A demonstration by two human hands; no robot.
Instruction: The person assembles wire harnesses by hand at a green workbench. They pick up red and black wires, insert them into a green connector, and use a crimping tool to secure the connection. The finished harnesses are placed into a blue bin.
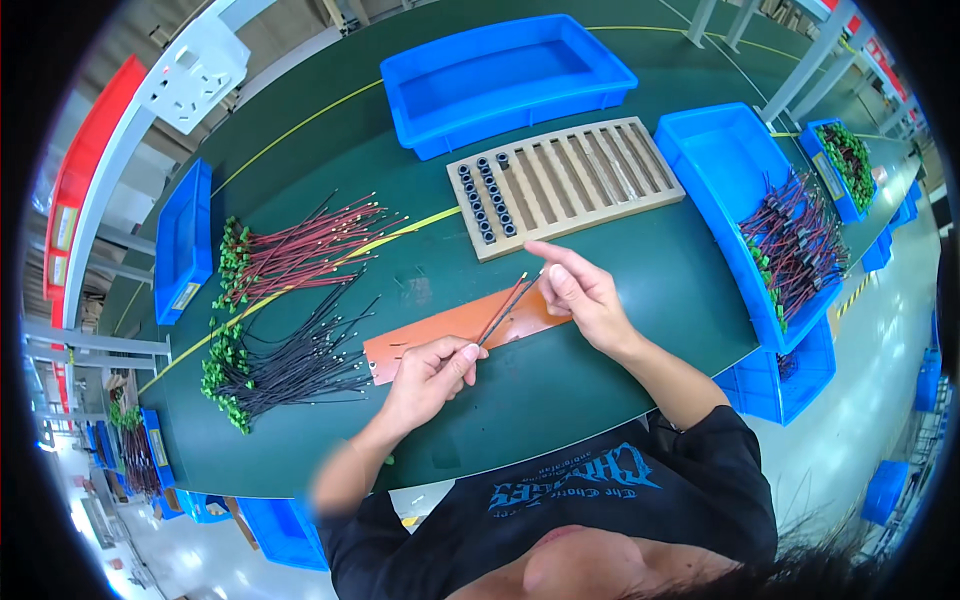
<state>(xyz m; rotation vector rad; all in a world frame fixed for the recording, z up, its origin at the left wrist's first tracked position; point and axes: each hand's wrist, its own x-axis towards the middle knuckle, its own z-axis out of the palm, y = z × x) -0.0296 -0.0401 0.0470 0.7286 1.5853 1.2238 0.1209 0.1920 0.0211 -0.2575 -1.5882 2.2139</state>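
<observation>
A long dark green counter [560,380] with a thin yellow line along it runs across a workshop. Pale metal frame posts [110,190] rise along its far edge, one bearing a white socket block [195,68]. The floor [880,340] is pale grey and glossy, catching bright light, with blue bins [885,490] standing on it off the counter's right end.
</observation>
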